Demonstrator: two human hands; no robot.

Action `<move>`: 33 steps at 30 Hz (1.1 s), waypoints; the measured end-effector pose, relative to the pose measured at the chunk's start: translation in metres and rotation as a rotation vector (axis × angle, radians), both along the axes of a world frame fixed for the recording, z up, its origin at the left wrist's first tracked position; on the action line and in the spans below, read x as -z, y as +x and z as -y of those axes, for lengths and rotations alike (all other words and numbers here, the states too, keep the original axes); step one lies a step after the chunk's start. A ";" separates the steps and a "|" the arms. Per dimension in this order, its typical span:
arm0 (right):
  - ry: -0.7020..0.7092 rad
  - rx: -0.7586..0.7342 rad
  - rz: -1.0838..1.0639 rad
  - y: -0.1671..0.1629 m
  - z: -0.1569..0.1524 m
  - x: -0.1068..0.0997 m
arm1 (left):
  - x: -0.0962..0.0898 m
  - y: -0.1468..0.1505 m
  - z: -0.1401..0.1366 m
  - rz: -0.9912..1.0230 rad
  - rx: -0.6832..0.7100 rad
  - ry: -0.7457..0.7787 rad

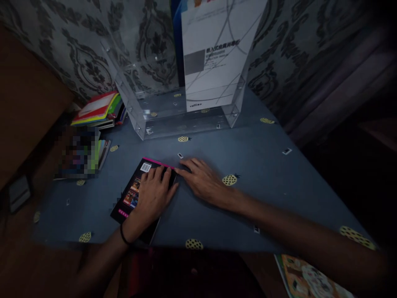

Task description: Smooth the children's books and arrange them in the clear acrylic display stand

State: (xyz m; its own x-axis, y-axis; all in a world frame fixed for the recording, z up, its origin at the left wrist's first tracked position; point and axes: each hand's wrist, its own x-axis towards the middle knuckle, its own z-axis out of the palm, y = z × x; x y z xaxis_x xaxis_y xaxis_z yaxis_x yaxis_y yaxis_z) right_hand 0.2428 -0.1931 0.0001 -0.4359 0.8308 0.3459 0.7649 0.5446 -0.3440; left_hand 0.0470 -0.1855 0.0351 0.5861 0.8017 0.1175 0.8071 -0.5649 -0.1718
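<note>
A dark book [131,194] with a pink edge, a barcode and small colour pictures lies tilted on the table. My left hand [154,191] rests flat on its cover, fingers extended and slightly apart, with a black band at the wrist. At the book's far right corner is my right hand [201,179], its fingers stretched out over the tabletop. The tip of its thumb or a finger seems to touch that corner. Neither hand is wrapped around anything.
Behind the book stands a clear acrylic rack [182,128] holding a white booklet [217,78]. Stacked books [97,109] and a partly blurred pile [80,153] sit on the left. The blue table [260,165] has pineapple prints. A colourful book [307,277] lies below the near edge.
</note>
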 end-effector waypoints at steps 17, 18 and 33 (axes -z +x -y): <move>0.033 -0.012 0.046 0.000 0.001 -0.002 | -0.003 -0.040 -0.045 0.038 -0.175 0.014; 0.030 -0.012 0.039 0.000 0.001 -0.002 | -0.003 -0.041 -0.046 0.043 -0.181 0.014; 0.076 -0.022 -0.038 0.004 -0.001 -0.001 | 0.007 -0.035 -0.030 0.245 0.270 -0.139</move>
